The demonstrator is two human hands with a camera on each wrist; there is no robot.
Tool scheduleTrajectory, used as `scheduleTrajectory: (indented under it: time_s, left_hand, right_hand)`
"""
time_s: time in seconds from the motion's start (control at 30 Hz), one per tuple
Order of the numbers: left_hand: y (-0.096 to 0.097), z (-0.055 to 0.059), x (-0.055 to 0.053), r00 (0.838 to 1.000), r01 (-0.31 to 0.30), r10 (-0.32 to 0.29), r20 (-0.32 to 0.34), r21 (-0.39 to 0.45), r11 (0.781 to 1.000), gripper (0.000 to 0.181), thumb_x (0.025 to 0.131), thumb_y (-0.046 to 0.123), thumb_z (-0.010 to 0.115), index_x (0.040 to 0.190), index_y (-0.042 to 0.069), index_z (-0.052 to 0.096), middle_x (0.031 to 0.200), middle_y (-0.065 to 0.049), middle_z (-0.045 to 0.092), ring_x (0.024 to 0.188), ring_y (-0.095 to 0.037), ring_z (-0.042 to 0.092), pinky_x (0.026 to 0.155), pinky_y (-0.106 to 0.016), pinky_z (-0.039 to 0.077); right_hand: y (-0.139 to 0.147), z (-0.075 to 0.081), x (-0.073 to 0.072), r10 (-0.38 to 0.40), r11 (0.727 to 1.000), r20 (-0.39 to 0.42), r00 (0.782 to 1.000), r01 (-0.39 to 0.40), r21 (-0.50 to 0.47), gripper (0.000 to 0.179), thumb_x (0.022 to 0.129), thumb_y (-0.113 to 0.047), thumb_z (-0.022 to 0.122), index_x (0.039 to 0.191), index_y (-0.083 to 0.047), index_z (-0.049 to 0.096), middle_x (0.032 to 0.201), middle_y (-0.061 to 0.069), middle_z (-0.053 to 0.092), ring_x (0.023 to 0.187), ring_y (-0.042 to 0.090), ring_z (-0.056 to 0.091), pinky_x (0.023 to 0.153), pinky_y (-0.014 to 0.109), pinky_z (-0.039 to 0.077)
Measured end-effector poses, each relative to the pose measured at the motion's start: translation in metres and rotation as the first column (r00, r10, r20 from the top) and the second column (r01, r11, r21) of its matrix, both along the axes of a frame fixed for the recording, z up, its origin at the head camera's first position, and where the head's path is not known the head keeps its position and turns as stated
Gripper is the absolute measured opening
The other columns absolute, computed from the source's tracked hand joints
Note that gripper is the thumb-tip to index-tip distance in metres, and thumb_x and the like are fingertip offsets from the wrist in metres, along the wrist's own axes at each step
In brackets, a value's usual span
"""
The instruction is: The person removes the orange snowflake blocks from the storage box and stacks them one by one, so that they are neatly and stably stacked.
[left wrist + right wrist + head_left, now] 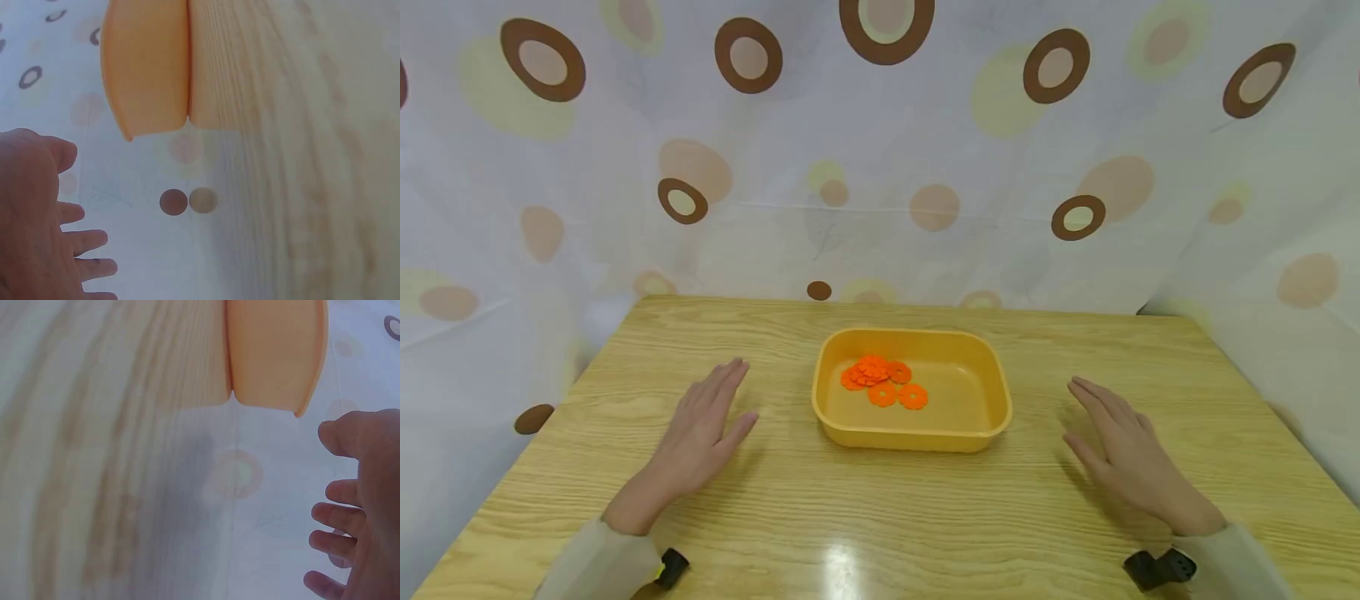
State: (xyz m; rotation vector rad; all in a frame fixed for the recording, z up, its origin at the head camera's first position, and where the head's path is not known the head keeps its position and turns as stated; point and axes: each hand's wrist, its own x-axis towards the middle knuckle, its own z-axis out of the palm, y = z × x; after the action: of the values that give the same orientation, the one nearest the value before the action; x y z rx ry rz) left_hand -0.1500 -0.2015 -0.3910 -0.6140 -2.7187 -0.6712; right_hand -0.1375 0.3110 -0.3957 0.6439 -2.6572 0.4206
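A yellow plastic basin stands in the middle of the table, with several flat orange flower-shaped pieces inside. Most of the pieces overlap in a heap toward its left end; a few lie singly beside the heap. My left hand is left of the basin, fingers straight and thumb spread, holding nothing. On the other side, my right hand mirrors it with extended fingers and nothing in it. Both wrist views show the basin's outer wall apart from the fingers.
The wood-grain table reaches back to a white curtain with brown and beige dots, which also hangs along both sides. Small black devices sit at both sleeve cuffs.
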Motion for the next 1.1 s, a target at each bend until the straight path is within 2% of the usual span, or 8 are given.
scheduleTrajectory:
  time_s: [0.17,0.33,0.5,0.63,0.73,0.9,1.1]
  left_hand:
    - [0.004,0.001,-0.003,0.999,0.018,-0.019,0.026,0.027,0.999,0.06,0.101,0.024,0.049,0.15,-0.001,0.025,0.153,-0.022,0.028,0.139,-0.045,0.025,0.107,-0.064,0.022]
    - [0.009,0.003,-0.006,0.996,0.062,-0.067,0.051,0.086,0.994,0.058,0.102,0.019,0.047,0.151,0.001,0.023,0.154,-0.022,0.026,0.14,-0.041,0.026,0.107,-0.06,0.028]
    - [0.013,0.004,-0.009,0.995,0.083,-0.088,0.041,0.103,0.991,0.059,0.1,0.018,0.05,0.151,0.001,0.025,0.154,-0.02,0.028,0.14,-0.039,0.028,0.108,-0.058,0.028]
    - [0.018,0.005,-0.012,0.993,0.089,-0.097,0.072,0.11,0.99,0.06,0.101,0.021,0.05,0.151,0.002,0.024,0.154,-0.02,0.027,0.14,-0.039,0.028,0.109,-0.058,0.026]
    - [0.022,0.007,-0.013,0.983,0.104,-0.124,0.133,0.147,0.984,0.062,0.101,0.022,0.049,0.152,0.002,0.02,0.154,-0.021,0.026,0.14,-0.039,0.026,0.11,-0.058,0.025]
    - [0.029,0.008,-0.017,0.958,0.128,-0.185,0.219,0.25,0.96,0.064,0.102,0.02,0.047,0.153,0.001,0.014,0.154,-0.022,0.023,0.139,-0.041,0.027,0.108,-0.061,0.025]
    - [0.034,0.004,-0.02,0.943,0.14,-0.212,0.256,0.274,0.951,0.065,0.102,0.026,0.047,0.153,0.004,0.013,0.155,-0.021,0.022,0.138,-0.041,0.027,0.108,-0.062,0.025]
  right_hand:
    - [-0.007,0.003,-0.005,0.023,0.999,-0.02,1.0,-0.023,-0.024,0.06,0.091,-0.019,0.065,0.142,0.0,0.041,0.137,0.023,0.045,0.121,0.042,0.043,0.085,0.066,0.033]
    - [-0.012,0.005,-0.011,0.091,0.993,-0.054,0.994,-0.094,-0.064,0.056,0.09,-0.013,0.066,0.137,0.006,0.043,0.133,0.026,0.048,0.118,0.043,0.043,0.088,0.063,0.033]
    - [-0.018,0.009,-0.017,0.122,0.99,-0.073,0.99,-0.127,-0.068,0.054,0.09,-0.012,0.066,0.137,0.005,0.044,0.13,0.025,0.051,0.117,0.042,0.045,0.088,0.061,0.035]
    - [-0.024,0.013,-0.02,0.131,0.989,-0.059,0.99,-0.135,-0.068,0.054,0.089,-0.01,0.067,0.136,0.006,0.045,0.13,0.025,0.051,0.117,0.042,0.045,0.088,0.062,0.035]
    - [-0.028,0.015,-0.023,0.138,0.987,-0.06,0.989,-0.142,-0.072,0.052,0.087,-0.006,0.067,0.133,0.007,0.046,0.128,0.024,0.052,0.116,0.042,0.045,0.087,0.062,0.035]
    - [-0.036,0.017,-0.03,0.177,0.979,-0.053,0.983,-0.182,-0.094,0.05,0.086,-0.001,0.067,0.131,0.006,0.048,0.124,0.022,0.054,0.115,0.039,0.046,0.09,0.058,0.035]
    - [-0.045,0.022,-0.036,0.218,0.968,-0.044,0.975,-0.222,-0.117,0.049,0.085,0.0,0.067,0.13,0.007,0.048,0.126,0.022,0.053,0.116,0.038,0.045,0.094,0.055,0.035]
